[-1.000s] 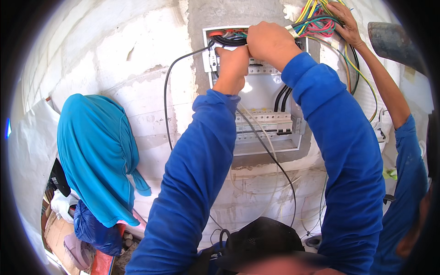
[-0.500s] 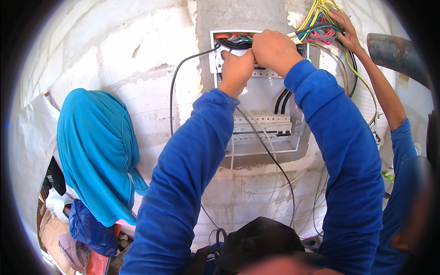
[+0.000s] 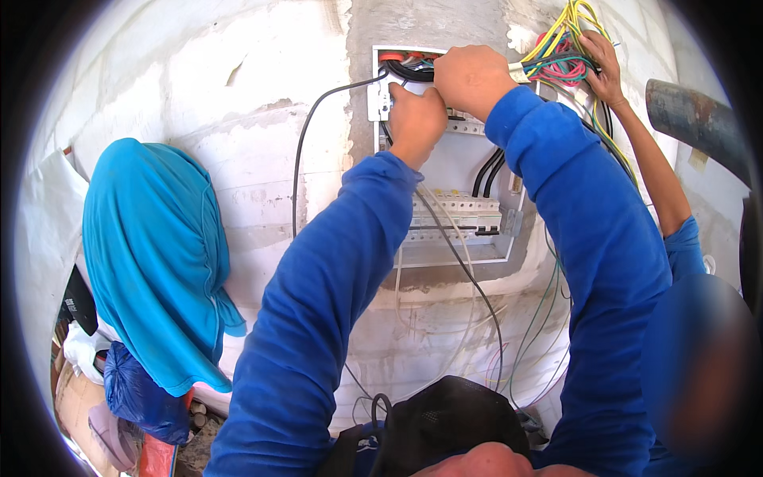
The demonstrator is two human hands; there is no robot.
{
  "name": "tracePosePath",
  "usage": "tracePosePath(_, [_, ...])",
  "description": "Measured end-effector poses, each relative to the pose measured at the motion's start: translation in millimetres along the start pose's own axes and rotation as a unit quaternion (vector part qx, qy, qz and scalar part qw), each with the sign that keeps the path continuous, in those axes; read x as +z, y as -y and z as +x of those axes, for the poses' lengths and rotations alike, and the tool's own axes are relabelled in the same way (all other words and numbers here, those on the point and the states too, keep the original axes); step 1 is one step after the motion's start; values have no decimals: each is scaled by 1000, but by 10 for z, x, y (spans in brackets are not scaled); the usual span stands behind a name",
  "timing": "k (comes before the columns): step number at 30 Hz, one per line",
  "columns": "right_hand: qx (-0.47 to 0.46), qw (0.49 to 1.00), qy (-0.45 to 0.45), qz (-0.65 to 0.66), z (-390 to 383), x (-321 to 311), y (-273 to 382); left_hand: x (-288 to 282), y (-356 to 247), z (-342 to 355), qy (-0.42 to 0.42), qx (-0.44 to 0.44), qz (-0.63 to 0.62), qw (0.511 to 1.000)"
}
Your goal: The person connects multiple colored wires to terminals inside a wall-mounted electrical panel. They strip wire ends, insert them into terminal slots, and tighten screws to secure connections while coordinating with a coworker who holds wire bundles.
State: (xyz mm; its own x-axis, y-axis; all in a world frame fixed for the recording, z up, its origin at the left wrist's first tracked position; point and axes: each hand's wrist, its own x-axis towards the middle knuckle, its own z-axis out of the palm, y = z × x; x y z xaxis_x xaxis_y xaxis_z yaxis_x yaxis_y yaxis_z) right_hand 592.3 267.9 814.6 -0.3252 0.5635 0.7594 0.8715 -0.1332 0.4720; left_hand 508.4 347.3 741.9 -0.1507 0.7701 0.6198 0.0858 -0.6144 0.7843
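A white metal distribution box (image 3: 387, 266) is set into the wall before me, with a row of white circuit breakers (image 3: 453, 205) in its lower half. Thick black cables (image 3: 412, 73) run along its top edge. My right hand (image 3: 474, 79) is closed around them at the top, back of the hand toward me. Just below and left of it, my left hand (image 3: 417, 123) is closed inside the box, thumb up; its fingertips and whatever they hold are hidden. Another person's hand (image 3: 606, 67) grips a bundle of coloured wires (image 3: 566, 67) at upper right.
A loose black cable (image 3: 296, 175) loops down left of the box. Turquoise cloth (image 3: 155, 254) hangs at left, above a blue plastic bag (image 3: 143, 397). A thick dark pipe (image 3: 691, 119) juts in at right, above the co-worker's sleeve (image 3: 685, 250). Thin wires (image 3: 528, 342) dangle below the box.
My view has shifted slightly. Both my hands stay at the box's top, with little change in grip. The co-worker's blurred head has come further in at lower right, and the coloured wires have shifted a little.
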Motion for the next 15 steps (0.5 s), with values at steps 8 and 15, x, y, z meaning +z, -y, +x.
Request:
tracePosePath(8, [-5,995,97,-34,90,-82,-53,116,322,156,-3,72,-1,997])
tracePosePath(15, [-13,996,63,-68,122,-17,-66,98,265,130,72,29,-147,986])
